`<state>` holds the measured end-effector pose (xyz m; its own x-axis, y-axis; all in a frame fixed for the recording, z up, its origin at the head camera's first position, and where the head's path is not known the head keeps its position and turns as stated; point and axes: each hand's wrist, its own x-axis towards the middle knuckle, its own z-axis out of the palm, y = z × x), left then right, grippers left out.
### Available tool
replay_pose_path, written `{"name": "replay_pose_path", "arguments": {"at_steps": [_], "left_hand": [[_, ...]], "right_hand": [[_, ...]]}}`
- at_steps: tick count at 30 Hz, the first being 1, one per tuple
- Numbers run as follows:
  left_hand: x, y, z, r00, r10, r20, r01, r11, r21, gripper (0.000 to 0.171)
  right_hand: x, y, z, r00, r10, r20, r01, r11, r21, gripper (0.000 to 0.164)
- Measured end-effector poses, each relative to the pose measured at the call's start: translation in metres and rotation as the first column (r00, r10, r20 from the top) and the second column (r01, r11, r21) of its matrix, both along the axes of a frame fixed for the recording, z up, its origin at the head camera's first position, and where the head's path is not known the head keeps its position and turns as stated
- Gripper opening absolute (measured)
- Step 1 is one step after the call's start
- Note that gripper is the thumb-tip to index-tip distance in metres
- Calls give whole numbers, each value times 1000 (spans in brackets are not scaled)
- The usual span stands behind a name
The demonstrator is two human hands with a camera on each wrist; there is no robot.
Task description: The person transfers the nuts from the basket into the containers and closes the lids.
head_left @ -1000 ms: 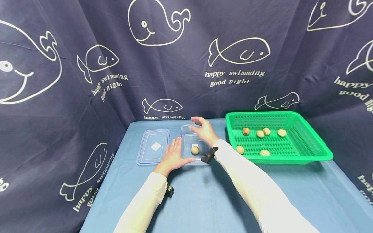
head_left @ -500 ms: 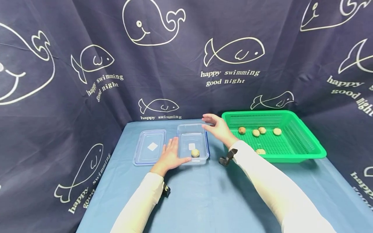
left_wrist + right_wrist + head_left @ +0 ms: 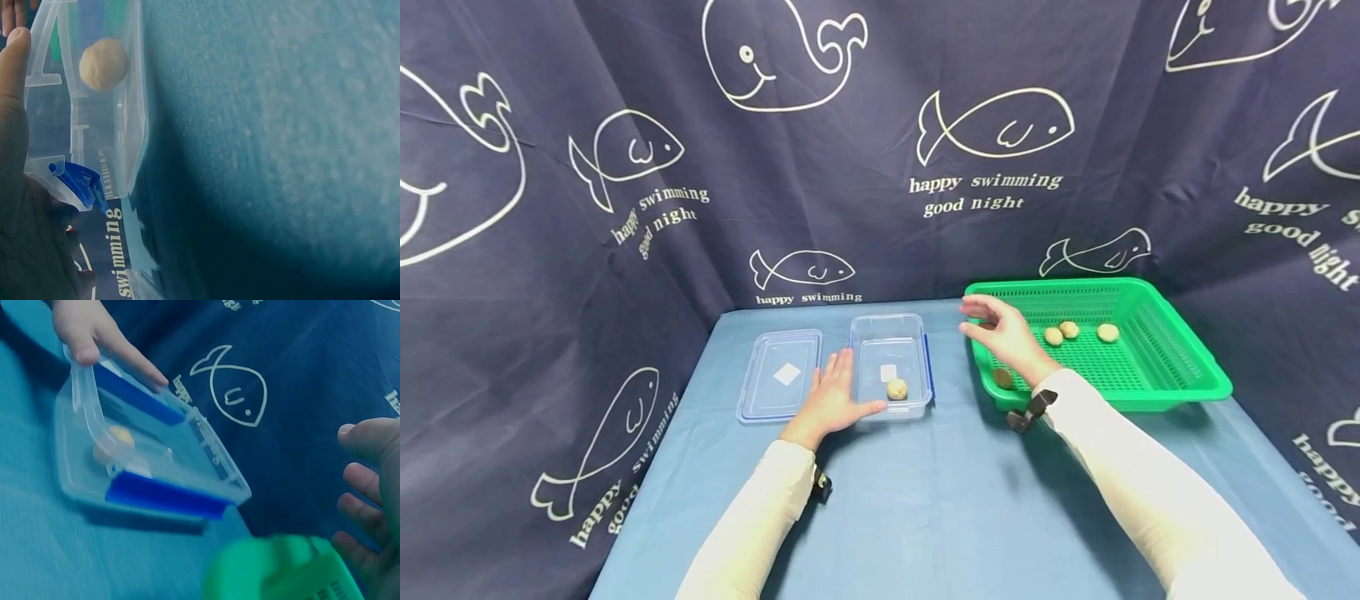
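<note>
My left hand (image 3: 829, 400) lies with straight fingers along the left side of a clear plastic food container (image 3: 880, 354), its thumb at the near rim. Inside sits one tan walnut (image 3: 897, 389), also plain through the wall in the left wrist view. My right hand (image 3: 1006, 337) hovers over the left edge of the green basket (image 3: 1180, 346), fingers loosely bent, thumb apart, holding nothing. Several walnuts (image 3: 1107, 333) lie in the basket; the hand partly covers some. In the right wrist view the container's blue clasp (image 3: 165, 497) hangs down on the near side.
A clear lid (image 3: 778, 379) with a blue seal and a white label lies flat left of the container. Blue cloth (image 3: 910, 500) covers the table. A dark printed curtain (image 3: 850, 200) stands behind it and at both sides.
My right hand has moved right, from above the container to the basket's left edge. The left hand has stayed at the container. The head view has shifted slightly.
</note>
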<state>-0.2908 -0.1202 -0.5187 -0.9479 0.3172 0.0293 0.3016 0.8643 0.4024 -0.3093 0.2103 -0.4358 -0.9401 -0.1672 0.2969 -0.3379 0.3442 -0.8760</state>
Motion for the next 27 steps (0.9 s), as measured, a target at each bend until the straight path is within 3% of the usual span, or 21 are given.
{"name": "replay_pose_path", "arguments": {"at_steps": [8, 19, 27], "left_hand": [[-1, -1, -1, 1000, 0, 5, 0, 1000, -2, 126], [0, 0, 1, 1000, 5, 14, -5, 1000, 14, 126], [-2, 0, -3, 1000, 4, 8, -4, 1000, -4, 126]], "right_hand": [[-1, 34, -14, 1000, -5, 21, 4, 999, 44, 49], [5, 67, -22, 978, 120, 173, -119, 993, -19, 64], [4, 76, -29, 969, 146, 200, -140, 989, -43, 68]]}}
